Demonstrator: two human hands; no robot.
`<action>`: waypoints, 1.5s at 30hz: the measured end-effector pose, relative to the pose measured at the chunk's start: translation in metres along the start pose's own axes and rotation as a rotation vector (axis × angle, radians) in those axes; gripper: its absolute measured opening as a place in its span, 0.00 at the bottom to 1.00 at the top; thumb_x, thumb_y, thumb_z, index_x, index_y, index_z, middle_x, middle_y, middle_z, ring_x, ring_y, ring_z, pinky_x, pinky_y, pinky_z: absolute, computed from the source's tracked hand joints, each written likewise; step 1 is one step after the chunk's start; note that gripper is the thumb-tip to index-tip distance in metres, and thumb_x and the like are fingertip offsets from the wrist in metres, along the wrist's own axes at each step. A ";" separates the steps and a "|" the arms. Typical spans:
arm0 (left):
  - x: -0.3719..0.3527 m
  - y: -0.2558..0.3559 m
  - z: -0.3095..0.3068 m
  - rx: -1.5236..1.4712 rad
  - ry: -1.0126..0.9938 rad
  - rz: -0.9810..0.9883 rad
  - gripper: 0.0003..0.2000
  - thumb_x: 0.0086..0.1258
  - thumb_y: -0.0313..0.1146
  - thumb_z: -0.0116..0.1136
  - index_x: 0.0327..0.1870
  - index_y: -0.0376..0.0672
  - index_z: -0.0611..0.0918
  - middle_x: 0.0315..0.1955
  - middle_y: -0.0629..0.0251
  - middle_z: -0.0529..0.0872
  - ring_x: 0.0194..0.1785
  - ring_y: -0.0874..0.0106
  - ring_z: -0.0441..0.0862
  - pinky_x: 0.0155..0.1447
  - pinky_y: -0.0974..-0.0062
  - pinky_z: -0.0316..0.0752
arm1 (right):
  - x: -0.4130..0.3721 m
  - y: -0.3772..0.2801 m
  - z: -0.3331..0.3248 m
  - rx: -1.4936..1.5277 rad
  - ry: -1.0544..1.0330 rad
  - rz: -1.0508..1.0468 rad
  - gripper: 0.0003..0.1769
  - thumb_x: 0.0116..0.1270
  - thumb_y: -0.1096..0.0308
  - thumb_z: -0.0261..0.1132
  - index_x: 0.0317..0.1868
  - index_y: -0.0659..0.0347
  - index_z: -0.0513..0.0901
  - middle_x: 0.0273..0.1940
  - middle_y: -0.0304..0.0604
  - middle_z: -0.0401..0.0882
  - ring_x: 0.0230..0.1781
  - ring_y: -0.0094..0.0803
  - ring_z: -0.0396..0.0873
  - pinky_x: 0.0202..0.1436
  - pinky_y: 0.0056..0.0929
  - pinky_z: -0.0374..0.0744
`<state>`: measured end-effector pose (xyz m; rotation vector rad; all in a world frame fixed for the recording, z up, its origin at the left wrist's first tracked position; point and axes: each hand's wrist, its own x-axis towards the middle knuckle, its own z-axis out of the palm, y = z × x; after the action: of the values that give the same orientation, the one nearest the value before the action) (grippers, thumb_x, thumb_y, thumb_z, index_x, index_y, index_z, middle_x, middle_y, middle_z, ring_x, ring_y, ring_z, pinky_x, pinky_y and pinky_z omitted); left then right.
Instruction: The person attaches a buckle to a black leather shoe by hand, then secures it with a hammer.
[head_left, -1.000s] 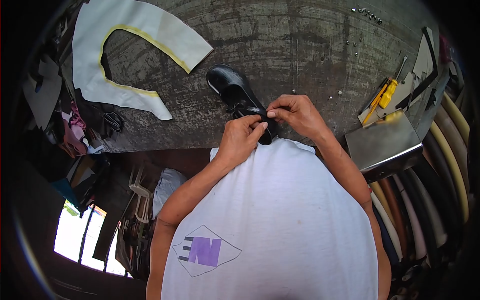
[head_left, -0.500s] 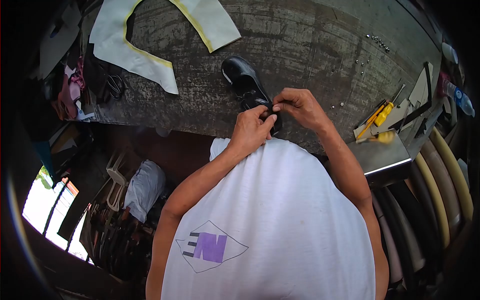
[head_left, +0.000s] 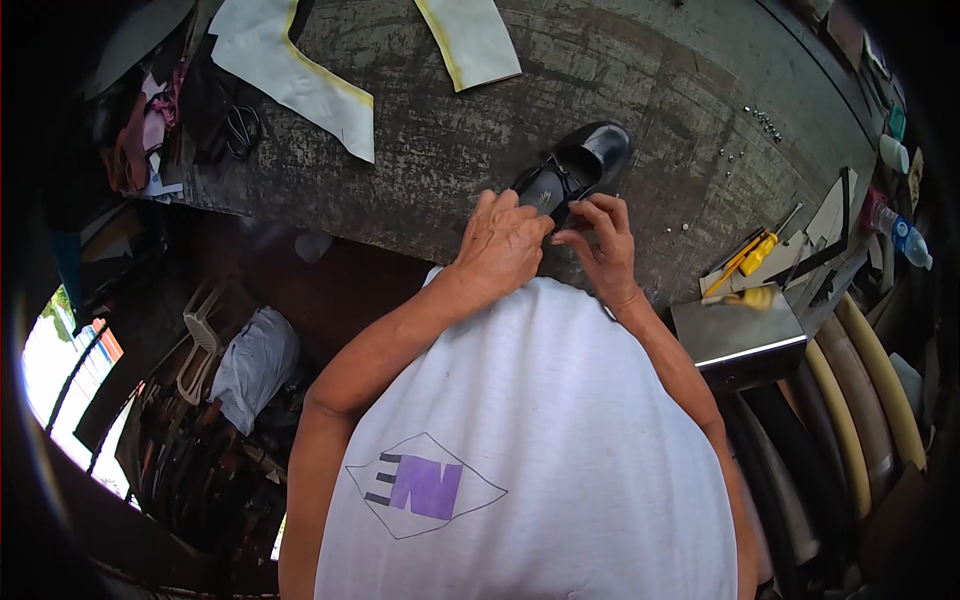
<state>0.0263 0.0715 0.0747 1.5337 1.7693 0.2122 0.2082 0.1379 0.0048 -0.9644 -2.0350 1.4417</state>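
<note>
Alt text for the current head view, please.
Left hand and right hand are at the heel end of a black shoe on a worn dark workbench. White, yellow-edged material lies left; a yellow-handled screwdriver lies right.

Head-worn camera looks forward and down over the torso.

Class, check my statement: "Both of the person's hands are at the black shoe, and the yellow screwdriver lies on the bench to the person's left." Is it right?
Not quite: the head view shows the yellow screwdriver to the person's right. The left hand and right hand are indeed at the black shoe.
</note>
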 end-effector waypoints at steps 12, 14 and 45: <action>-0.015 -0.021 0.030 -0.048 0.300 0.157 0.12 0.64 0.24 0.64 0.49 0.39 0.86 0.39 0.63 0.84 0.56 0.63 0.77 0.67 0.57 0.60 | 0.010 -0.002 0.000 -0.172 -0.073 -0.096 0.20 0.56 0.68 0.79 0.46 0.64 0.81 0.49 0.47 0.81 0.38 0.42 0.86 0.38 0.35 0.84; -0.014 -0.022 0.036 -0.090 0.318 0.172 0.11 0.64 0.23 0.64 0.47 0.37 0.86 0.39 0.63 0.83 0.56 0.63 0.77 0.67 0.57 0.61 | 0.013 0.000 -0.004 -0.179 -0.107 -0.126 0.19 0.56 0.68 0.79 0.43 0.64 0.80 0.46 0.47 0.82 0.36 0.44 0.85 0.36 0.36 0.83; 0.024 -0.053 -0.004 -0.700 -0.081 0.023 0.20 0.70 0.22 0.45 0.59 0.33 0.83 0.52 0.60 0.82 0.55 0.68 0.83 0.62 0.69 0.78 | -0.032 -0.008 -0.009 0.596 -0.043 0.459 0.18 0.74 0.74 0.63 0.63 0.62 0.79 0.51 0.32 0.78 0.46 0.18 0.75 0.51 0.22 0.76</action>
<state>-0.0165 0.0807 0.0361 1.0326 1.3969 0.6895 0.2330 0.1176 0.0160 -1.1662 -1.3019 2.1491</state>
